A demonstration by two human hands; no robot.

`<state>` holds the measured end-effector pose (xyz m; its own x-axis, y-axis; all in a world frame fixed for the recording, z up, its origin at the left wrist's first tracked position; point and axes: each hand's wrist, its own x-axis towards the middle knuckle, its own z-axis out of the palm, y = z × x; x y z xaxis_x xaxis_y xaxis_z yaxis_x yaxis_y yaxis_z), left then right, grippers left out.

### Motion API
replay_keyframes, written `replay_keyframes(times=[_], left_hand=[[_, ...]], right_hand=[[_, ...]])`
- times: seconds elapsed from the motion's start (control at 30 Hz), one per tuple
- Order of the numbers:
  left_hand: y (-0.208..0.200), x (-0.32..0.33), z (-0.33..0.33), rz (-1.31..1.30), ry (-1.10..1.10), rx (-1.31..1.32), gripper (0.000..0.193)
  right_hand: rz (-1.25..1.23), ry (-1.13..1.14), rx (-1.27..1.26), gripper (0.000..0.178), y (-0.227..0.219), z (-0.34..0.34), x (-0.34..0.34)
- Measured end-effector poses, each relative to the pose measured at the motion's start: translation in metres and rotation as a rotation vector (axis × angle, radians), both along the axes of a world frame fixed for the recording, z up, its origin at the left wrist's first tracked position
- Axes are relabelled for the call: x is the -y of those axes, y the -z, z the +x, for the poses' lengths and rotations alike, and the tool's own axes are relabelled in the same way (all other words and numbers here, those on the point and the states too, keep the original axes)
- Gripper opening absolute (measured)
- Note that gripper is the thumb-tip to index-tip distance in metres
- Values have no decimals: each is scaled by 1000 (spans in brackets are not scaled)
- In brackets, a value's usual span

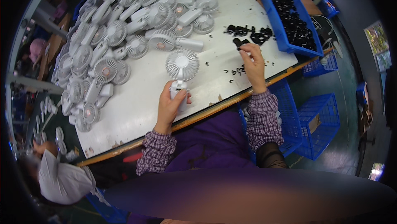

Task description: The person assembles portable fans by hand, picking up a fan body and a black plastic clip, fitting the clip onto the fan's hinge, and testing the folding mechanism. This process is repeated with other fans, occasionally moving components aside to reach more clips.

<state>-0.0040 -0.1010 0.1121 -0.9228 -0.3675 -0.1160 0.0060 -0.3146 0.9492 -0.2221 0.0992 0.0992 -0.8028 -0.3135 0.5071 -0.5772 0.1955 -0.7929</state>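
My left hand is wrapped round the handle of a white handheld fan, its round grille pointing away from me over the table. My right hand is pinched at a small black plastic part, beside a loose cluster of similar black parts. Tiny black pieces lie scattered on the tabletop just left of that hand. A large heap of white handheld fans covers the table's far left; one fan lies nearest to the held one.
At the far right of the white table stands a blue tray full of black parts. Blue plastic crates sit on the floor at the right, below the table's wooden edge. Another person works at the lower left.
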Motion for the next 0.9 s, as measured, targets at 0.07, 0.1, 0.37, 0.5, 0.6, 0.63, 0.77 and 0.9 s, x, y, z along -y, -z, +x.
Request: replay_keyframes(times=[0.07,0.1,0.37,0.5,0.6,0.63,0.77,0.9], left_hand=[[2,-4,-2,-89,-5,-39,32],[6,-4,-1,-156,16,-63,41],[7,-5,8,-425,-102,-87,43],[11,-9,9,-600,-159,-58,30],[15,-12,8,-660,-173,-24,26],[12,-12,10,-683,-194,8,25],[16,-15,14,-720,-216,-22,25],[20,-20,15,-694,-182,-49,25]], right_hand=[[-354,-308,620,14,-6,28,6],[-404,-491,719,19,-15,51,14],[-579,-716,1326,20,-17,148,49],[-368,-513,1131,17,-19,154,48],[-307,-543,1052,15,-16,157,40],[-370,-587,1048,14,-14,163,42],[-393,-625,1166,14,-4,163,42],[-453,-652,1217,19,0,171,34]])
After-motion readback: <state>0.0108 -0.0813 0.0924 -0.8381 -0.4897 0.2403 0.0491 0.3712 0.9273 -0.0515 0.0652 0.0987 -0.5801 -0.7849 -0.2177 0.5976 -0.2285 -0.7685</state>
